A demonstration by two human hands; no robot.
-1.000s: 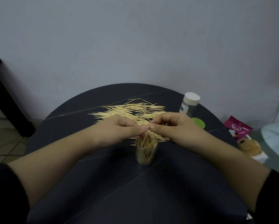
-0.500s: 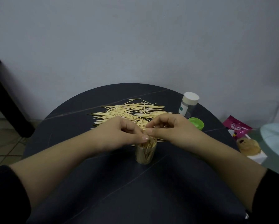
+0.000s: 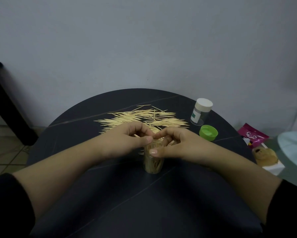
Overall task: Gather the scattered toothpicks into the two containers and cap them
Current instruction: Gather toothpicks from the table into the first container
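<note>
While poised over the mouth of the clear container (image 3: 153, 162), left hand (image 3: 127, 140) and right hand (image 3: 177, 145) curled inward, fingertips nearly meeting above the rim; right thumb pressed against the container's near wall, steadying it. Whether toothpicks are pinched between the fingertips: cannot be told, the tips being hidden behind the knuckles. Container upright near the centre of the surface (image 3: 110, 194), already well stocked with toothpicks standing on end, uncapped. Just beyond the hands, toward the far edge, a broad scattered pile of toothpicks (image 3: 141, 117) lying flat, roughly parallel, not yet gathered. Toward the far right edge, a second container (image 3: 200, 112) with a white cap fitted, its clear body appearing empty, though hard to confirm. Just nearer than it, a loose green cap (image 3: 208, 132), open side up, presumably for the container under the hands. Off the right edge, a pink packet (image 3: 252, 134) and a small plush toy (image 3: 263, 154). Judged progress: partial. One container partly filled; most of the pile, the second container's filling and the capping left to do.
</note>
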